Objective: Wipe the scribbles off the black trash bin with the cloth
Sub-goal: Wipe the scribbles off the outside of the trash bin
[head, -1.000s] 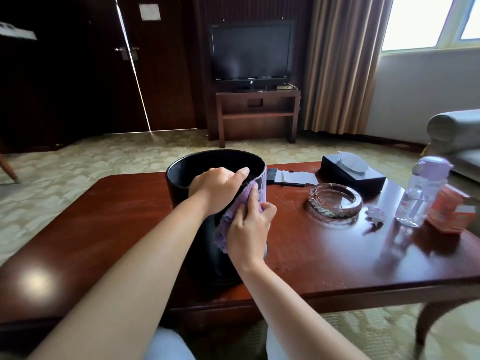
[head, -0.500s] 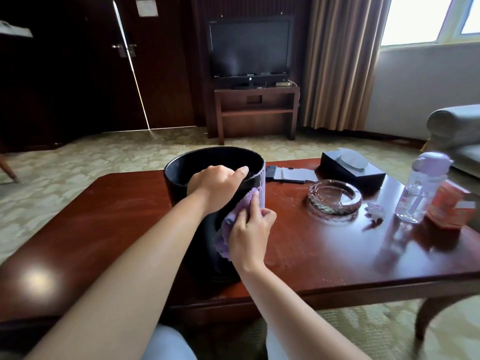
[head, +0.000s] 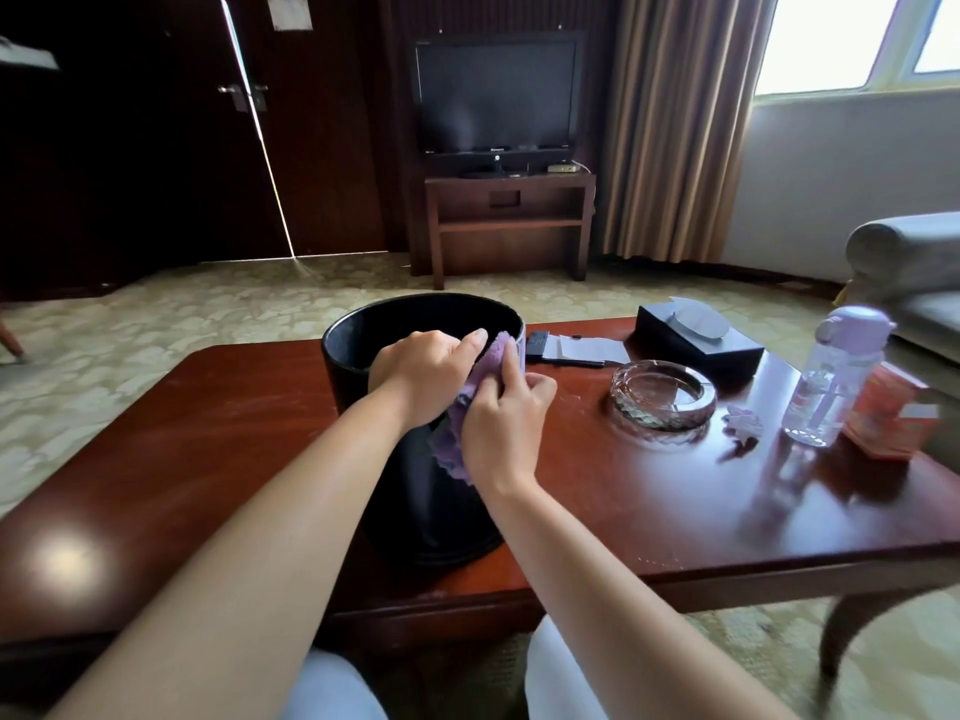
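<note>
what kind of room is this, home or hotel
Probably a hotel room: a door with a lever lock and a posted notice, a television on a plain wooden stand, and a glass ashtray and tissue box on the coffee table.

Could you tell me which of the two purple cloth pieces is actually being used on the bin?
The larger purple cloth, pressed against the black trash bin by the right hand. The small purple scrap lies untouched beside the glass ashtray.
</note>
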{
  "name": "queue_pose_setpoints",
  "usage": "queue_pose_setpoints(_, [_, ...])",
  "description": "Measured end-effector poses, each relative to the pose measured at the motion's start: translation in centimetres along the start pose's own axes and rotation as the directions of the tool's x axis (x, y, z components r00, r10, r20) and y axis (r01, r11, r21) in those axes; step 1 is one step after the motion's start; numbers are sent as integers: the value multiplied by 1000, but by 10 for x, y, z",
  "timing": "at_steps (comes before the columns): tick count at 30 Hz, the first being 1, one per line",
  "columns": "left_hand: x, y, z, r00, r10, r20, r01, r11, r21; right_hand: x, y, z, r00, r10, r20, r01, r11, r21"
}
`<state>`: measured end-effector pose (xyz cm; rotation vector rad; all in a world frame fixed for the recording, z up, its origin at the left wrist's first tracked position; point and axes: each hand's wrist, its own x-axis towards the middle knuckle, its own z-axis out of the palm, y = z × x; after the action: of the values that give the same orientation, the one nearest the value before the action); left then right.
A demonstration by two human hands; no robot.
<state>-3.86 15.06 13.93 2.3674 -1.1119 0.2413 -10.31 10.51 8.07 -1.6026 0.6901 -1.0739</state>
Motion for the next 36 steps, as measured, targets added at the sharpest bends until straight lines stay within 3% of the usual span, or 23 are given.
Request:
queue_pose_setpoints(6, [1,-3,1,1000,-22,15,22,1000,-21,-26,25,-4,994,108,28,-108,994,-24])
queue_pose_setpoints(10, [1,-1,1,999,-38,15,38,999,-28,-13,4,0,1000,-3,-20,4,998,65])
queue_pose_setpoints(15, [1,-1,0,999,-47,25,48,997,-56,7,-1,-3,1000,9,-20,-10,998,-64])
queue_pose_setpoints(21, [5,-4,-1,995,-91,39,97,976,-193,-24,3,-7,967,-235,94,250,946,-204])
queue_pose_setpoints(25, [6,-7,-1,992,-111,58,122,962,-244,-3,-1,-13,994,-113,12,113,969,-218])
queue_pose_setpoints(30, [8,-8,-1,991,-109,79,127,955,-268,-21,-3,-18,954,-255,159,295,892,-342])
queue_pose_setpoints(34, [7,-7,-2,989,-115,88,135,954,-267,-4,-7,-23,993,-90,82,113,936,-333])
queue_pose_setpoints(36, [7,-7,-1,990,-114,88,133,956,-261,-10,-8,-22,984,-130,121,163,932,-324])
